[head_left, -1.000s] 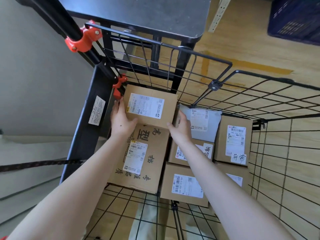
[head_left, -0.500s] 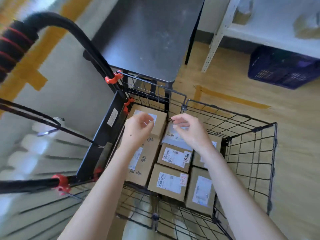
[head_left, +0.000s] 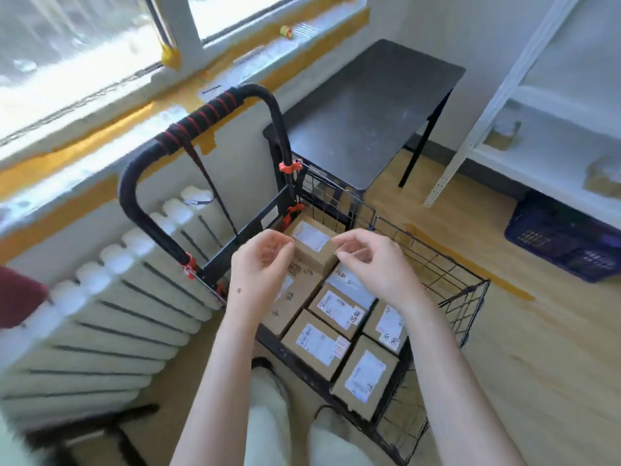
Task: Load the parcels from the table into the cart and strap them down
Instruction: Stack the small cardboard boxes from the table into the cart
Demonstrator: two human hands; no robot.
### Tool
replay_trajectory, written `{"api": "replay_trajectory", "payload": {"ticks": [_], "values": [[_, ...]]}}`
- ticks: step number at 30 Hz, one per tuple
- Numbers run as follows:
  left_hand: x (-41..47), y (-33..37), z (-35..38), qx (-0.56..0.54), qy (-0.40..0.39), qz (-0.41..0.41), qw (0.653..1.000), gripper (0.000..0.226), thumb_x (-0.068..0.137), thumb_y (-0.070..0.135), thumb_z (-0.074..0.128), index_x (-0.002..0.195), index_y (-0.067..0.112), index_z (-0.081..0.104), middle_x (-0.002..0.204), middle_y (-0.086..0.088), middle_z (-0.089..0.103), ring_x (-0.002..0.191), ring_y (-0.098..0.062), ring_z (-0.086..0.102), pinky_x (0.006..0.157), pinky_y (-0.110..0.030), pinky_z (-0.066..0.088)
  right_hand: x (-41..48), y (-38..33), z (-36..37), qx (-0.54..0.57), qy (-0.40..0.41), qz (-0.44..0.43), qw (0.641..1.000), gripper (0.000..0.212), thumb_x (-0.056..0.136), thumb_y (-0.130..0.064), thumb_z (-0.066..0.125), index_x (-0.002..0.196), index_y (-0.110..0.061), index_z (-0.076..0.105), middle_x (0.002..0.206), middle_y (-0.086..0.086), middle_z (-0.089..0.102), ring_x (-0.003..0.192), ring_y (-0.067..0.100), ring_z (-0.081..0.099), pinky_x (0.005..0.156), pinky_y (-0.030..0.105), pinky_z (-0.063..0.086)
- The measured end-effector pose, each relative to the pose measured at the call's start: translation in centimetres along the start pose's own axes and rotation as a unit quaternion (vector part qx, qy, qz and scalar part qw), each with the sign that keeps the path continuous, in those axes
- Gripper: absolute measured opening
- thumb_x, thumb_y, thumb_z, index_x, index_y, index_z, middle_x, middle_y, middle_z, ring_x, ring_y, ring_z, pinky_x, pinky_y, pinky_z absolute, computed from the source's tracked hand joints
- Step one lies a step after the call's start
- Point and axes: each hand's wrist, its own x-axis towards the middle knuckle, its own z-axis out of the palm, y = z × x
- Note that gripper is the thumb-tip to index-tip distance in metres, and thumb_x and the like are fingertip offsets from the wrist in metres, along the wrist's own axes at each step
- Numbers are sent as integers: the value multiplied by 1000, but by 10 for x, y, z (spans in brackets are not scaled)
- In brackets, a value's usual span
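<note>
Up off the top box [head_left: 311, 242] come my left hand [head_left: 260, 265] and right hand [head_left: 374, 264], fingers loosely curled, holding nothing, so the cart [head_left: 433, 250] looks loaded and strapping comes next.

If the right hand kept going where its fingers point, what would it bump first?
Likely the left hand, facing the right hand across a gap above the top parcel; depth unclear.

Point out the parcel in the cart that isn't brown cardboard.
The grey mailer bag, lying just beneath the right hand. The other parcels in view are brown cardboard boxes with white labels.
</note>
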Motion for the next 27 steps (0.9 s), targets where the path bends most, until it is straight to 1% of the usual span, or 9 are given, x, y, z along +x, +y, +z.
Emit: {"api": "replay_trajectory", "payload": {"ticks": [3,5,8,10,13,17,20,24,27], "values": [[-26,10,-31,-27,29,-23,999,9,89,17,63,84,21,68,76,5,67,69,-1,60,60,-6,44,-13,-29,-1,-7,-21,-33,999,16,94,-25,58,106,-34,65,95,-19,64,86,-8,59,66,8,41],[-39,14,-52,-32,56,-34,997,10,89,20,63,82,25,67,76,6,67,73,-5,62,61,-9,46,-19,-45,2,-17,-43,-56,997,17,95,-25,58,107,-34,64,96,-18,64,90,-4,60,67,11,43],[-59,16,-83,-34,76,-43,996,5,89,22,65,86,26,67,82,5,68,81,-9,65,67,-14,47,-26,-68,12,-36,-77,-90,992,19,94,-27,60,110,-36,63,97,-18,64,91,-3,60,67,11,44],[-74,14,-103,-27,84,-45,995,5,87,22,67,89,26,67,83,6,68,81,-10,65,67,-12,48,-31,-82,22,-47,-91,-115,988,20,92,-28,62,109,-40,62,94,-21,64,88,-7,61,69,13,46],[-100,10,-133,-27,109,-48,992,12,84,17,71,91,26,66,87,7,68,83,-11,66,68,-16,52,-43,-104,41,-66,-121,-162,977,25,88,-27,68,106,-42,60,93,-22,65,88,-12,60,69,9,44],[-147,3,-171,-6,148,-60,987,27,79,12,75,99,27,64,99,11,66,85,-5,66,77,-21,55,-68,-133,76,-93,-161,-220,958,33,85,-24,71,114,-35,62,100,-16,65,93,-4,61,75,7,43],[-191,-4,-201,4,187,-60,981,35,77,10,75,104,27,62,103,12,63,87,-5,65,80,-22,55,-94,-157,108,-105,-203,-267,936,37,84,-26,73,118,-34,61,103,-17,64,97,-4,59,80,9,42],[-262,-15,-240,2,250,-81,965,38,76,7,75,103,30,61,100,14,64,86,-3,65,78,-18,54,-143,-187,154,-94,-259,-314,909,39,84,-30,73,119,-37,58,104,-20,62,97,-7,59,80,8,42],[-320,-23,-264,-5,292,-102,951,38,77,5,73,100,33,60,99,15,63,86,-3,64,75,-17,54,-187,-202,185,-88,-291,-341,889,41,84,-29,73,122,-36,58,107,-20,62,99,-6,59,87,14,46]]}}
